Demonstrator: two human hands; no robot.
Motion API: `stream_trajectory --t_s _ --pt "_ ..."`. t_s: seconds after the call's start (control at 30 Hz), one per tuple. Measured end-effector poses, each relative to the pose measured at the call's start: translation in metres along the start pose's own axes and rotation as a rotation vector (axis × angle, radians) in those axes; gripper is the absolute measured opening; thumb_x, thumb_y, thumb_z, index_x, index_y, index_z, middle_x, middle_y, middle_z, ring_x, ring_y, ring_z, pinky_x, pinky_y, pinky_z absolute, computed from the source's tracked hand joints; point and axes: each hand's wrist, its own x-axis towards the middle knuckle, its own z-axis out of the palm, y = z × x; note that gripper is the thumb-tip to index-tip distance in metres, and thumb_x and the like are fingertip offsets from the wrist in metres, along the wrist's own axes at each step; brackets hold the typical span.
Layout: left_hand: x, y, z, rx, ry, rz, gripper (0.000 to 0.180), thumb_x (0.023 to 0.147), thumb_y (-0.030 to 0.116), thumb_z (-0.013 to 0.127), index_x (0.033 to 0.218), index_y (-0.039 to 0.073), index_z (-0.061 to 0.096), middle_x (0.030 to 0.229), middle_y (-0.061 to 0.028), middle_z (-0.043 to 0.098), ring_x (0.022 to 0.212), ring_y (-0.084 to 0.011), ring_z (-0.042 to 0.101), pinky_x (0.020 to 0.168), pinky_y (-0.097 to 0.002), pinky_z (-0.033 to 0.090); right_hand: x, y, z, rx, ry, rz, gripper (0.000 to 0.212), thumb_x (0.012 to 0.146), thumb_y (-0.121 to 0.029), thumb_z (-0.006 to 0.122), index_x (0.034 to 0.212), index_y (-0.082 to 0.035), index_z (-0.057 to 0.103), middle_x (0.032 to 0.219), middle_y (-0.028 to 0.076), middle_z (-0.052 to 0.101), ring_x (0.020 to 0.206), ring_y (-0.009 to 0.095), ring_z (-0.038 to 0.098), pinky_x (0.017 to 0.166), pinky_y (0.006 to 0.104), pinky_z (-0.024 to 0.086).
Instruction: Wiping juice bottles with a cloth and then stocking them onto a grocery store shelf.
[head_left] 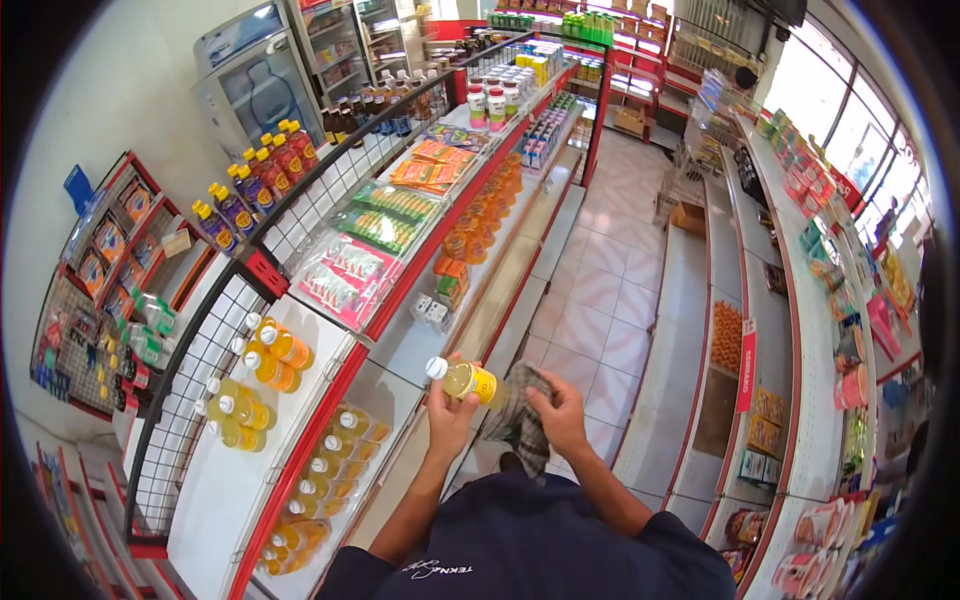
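Note:
My left hand (450, 420) is closed around a small bottle (468, 381) of yellow drink with a white cap and a yellow label, tilted with its cap to the left. In my right hand (560, 410) a grey checked cloth (525, 415) is pinched and hangs down beside the bottle's base; whether cloth and bottle touch I cannot tell. To the left, similar yellow bottles (245, 410) stand on the white top shelf (210, 500), with orange ones (285, 345) farther back. Below them, more yellow bottles (335, 465) line the lower shelf.
Packets (345, 270) lie flat beyond the bottles, behind a red shelf edge (375, 325). A black wire grid (195, 400) borders the shelf's left side. A tiled floor aisle (590, 290) runs ahead. Along the right stands another shelf unit (765, 350) with packaged goods.

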Motion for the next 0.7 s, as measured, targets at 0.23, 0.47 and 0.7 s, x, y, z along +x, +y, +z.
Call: stream_trajectory --t_s 0.23,0.47,0.7 --pt "-0.008 -0.012 0.019 -0.03 -0.033 -0.058 0.072 0.093 0.021 0.068 0.15 0.006 0.027 0.131 -0.0086 0.051 0.11 -0.0155 0.056 0.088 -0.0279 0.049 -0.006 -0.031 0.022 -0.567 -0.06 -0.546 0.041 0.094 -0.005 0.055 0.133 0.005 0.052 0.129 0.02 0.06 0.118 0.027 0.059 0.1 0.037 0.046" --pt "-0.013 -0.022 0.02 -0.07 -0.202 -0.264 0.057 0.097 0.016 0.062 0.143 -0.001 0.035 0.125 -0.0069 0.054 0.11 -0.0135 0.055 0.092 -0.0268 0.046 -0.006 -0.031 0.006 -0.518 -0.146 -0.607 0.051 0.096 -0.007 0.045 0.145 0.004 0.037 0.149 0.024 0.038 0.138 0.038 0.038 0.113 0.041 0.031" --pt "-0.002 -0.009 0.045 0.07 -0.594 -0.338 0.059 0.096 0.022 0.064 0.142 0.003 0.031 0.123 -0.0093 0.055 0.11 -0.0157 0.055 0.091 -0.0292 0.046 -0.01 -0.043 -0.031 -0.218 0.109 -0.405 0.04 0.101 -0.009 0.042 0.139 0.001 0.047 0.118 0.018 0.065 0.111 0.029 0.063 0.099 0.0342 0.045"
